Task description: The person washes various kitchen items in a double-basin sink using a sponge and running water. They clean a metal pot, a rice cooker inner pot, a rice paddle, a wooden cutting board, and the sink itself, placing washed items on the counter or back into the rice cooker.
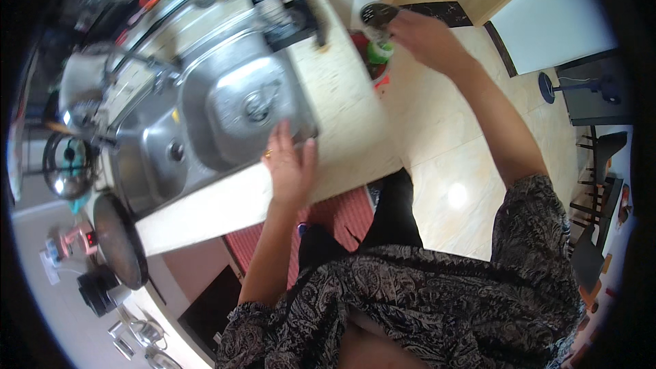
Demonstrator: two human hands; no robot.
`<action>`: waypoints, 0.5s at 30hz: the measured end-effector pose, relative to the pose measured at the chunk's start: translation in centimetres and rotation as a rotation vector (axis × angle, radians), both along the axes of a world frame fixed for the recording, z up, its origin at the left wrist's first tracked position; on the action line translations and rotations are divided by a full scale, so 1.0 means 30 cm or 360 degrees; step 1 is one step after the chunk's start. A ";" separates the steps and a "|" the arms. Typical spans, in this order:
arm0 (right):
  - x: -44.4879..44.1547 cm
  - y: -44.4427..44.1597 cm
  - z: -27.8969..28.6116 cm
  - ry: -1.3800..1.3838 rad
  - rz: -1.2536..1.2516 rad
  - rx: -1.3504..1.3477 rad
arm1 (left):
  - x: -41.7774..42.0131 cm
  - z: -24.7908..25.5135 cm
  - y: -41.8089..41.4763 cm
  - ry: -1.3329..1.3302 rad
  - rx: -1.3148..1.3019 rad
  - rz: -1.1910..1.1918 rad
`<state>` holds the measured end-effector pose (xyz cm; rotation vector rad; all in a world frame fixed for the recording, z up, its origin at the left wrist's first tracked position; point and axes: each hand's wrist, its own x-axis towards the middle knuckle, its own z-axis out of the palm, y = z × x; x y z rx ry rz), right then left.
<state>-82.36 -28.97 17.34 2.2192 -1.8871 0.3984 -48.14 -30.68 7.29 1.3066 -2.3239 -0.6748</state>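
My right hand (pixel 417 36) reaches out past the counter's far right end. It grips a dark, round perforated strainer (pixel 378 14), blurred and tilted. Below it, on the floor beside the counter, stands a red bin (pixel 361 43) with something green (pixel 380 53) in it or at its rim. My left hand (pixel 288 161) lies at the front rim of the stainless-steel double sink (pixel 302 92), fingers apart and reaching over the larger basin. A ring is on one finger. In that basin, wet specks surround the drain (pixel 257 106).
A black rack (pixel 292 36) stands at the sink's far right corner. A faucet (pixel 171 76) rises behind the basins. To the left, a dark pan lid or wok (pixel 120 241) leans at the counter's edge. A red mat (pixel 338 215) lies underfoot; a fan (pixel 579 87) stands farther right.
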 end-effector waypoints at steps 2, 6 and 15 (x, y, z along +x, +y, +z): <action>-0.133 -0.046 -0.122 0.0045 0.0075 0.0040 | -0.149 -0.039 -0.042 -0.0171 0.0172 0.0230; -0.294 -0.114 -0.413 -0.0154 0.0127 0.0201 | -0.374 -0.036 -0.041 -0.0417 0.0371 0.0559; -0.390 -0.457 -1.032 -0.2426 -0.0198 0.0731 | -0.380 -0.104 0.006 -0.0337 0.0223 0.0718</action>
